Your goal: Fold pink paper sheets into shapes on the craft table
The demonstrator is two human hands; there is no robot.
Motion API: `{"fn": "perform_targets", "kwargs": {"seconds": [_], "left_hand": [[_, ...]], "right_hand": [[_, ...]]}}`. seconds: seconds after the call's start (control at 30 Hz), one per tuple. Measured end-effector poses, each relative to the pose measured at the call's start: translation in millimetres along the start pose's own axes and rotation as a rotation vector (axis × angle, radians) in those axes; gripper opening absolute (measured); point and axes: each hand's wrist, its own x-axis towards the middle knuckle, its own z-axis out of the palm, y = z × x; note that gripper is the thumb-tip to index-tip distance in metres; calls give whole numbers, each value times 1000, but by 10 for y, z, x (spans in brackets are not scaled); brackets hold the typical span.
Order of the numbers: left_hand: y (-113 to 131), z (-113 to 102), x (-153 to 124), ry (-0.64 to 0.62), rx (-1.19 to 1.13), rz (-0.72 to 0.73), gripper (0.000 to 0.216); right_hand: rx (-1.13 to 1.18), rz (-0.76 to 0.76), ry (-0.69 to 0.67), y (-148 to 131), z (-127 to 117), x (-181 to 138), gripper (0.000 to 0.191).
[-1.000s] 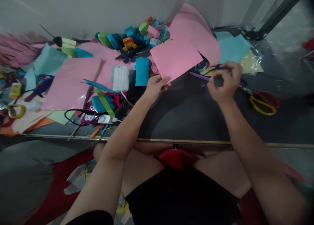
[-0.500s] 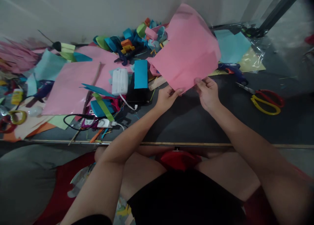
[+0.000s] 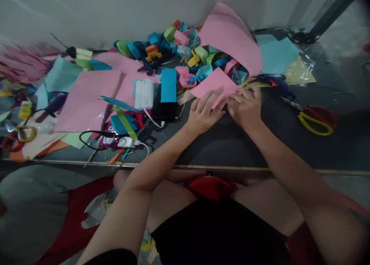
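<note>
A piece of pink paper (image 3: 217, 83) lies in front of me under both hands, its far corner pointing at the wall. My left hand (image 3: 204, 112) rests over its near left part, fingers stretched out and spread on the paper. On the near right edge my right hand (image 3: 245, 106) has its fingers bent and closed on the paper, close to the left fingertips. Just behind stands a larger curved pink sheet (image 3: 231, 35). Small cut and curled paper shapes (image 3: 199, 56) in several colours are heaped beyond the paper.
Red-and-yellow-handled scissors (image 3: 316, 120) and a blue glue gun (image 3: 276, 83) lie at the right. To the left are a white power bank (image 3: 144, 94), a blue paper pack (image 3: 168, 85), a dark phone (image 3: 163, 110) and cables. A seated person's grey clothing (image 3: 31, 207) shows at lower left.
The pink paper has come down from its raised position and shows a smaller area, uncovering the heap behind. My left fingers have spread over it; both hands have moved closer together.
</note>
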Motion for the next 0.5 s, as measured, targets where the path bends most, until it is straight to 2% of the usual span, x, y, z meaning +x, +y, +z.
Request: {"fn": "perform_targets", "kwargs": {"seconds": [0.1, 0.27, 0.43, 0.5], "left_hand": [[-17, -32, 60, -9, -8, 118, 33], [-111, -117, 83, 56, -32, 157, 24], [-64, -130, 89, 97, -61, 275, 19], [-46, -125, 87, 82, -71, 275, 20]], "right_hand": [[30, -9, 3, -32, 24, -6, 22], [144, -56, 47, -48, -106, -19, 8], [179, -58, 96, -35, -143, -29, 4], [173, -67, 92, -24, -130, -31, 2]]}}
